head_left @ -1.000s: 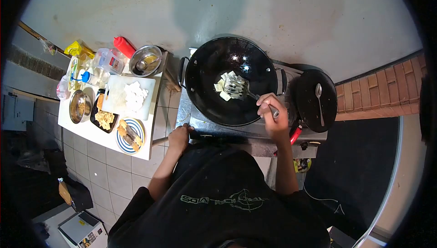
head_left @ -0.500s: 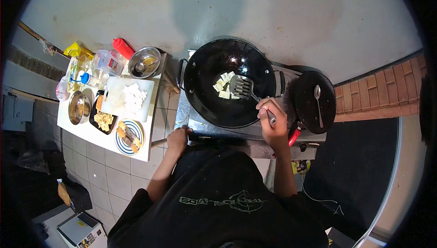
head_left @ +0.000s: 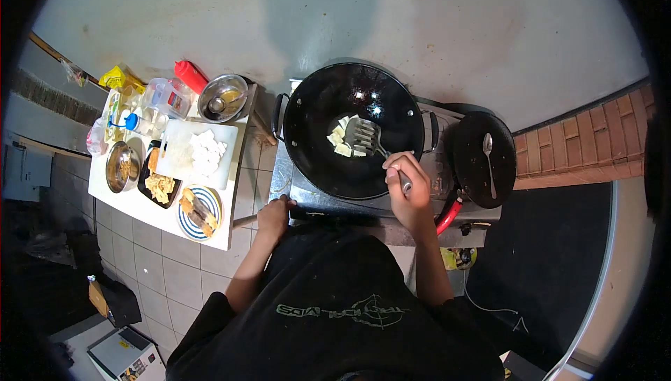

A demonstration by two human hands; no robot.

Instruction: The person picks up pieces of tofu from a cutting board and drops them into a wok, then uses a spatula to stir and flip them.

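Clenched spatula [head_left: 365, 136] in right hand [head_left: 409, 189], covering some pale pieces [head_left: 341, 139], wok [head_left: 328, 94] centre. Set left hand [head_left: 273, 217] on stove [head_left: 304, 196] edge, wok's 7–8 o'clock; couldn't tell grip. Couldn't read inverted shirt [head_left: 328, 269] lettering or tub [head_left: 168, 98] label, 9 o'clock.

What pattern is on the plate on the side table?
Blue and white rings on the plate, partly covered by food; it shows best in the head view.
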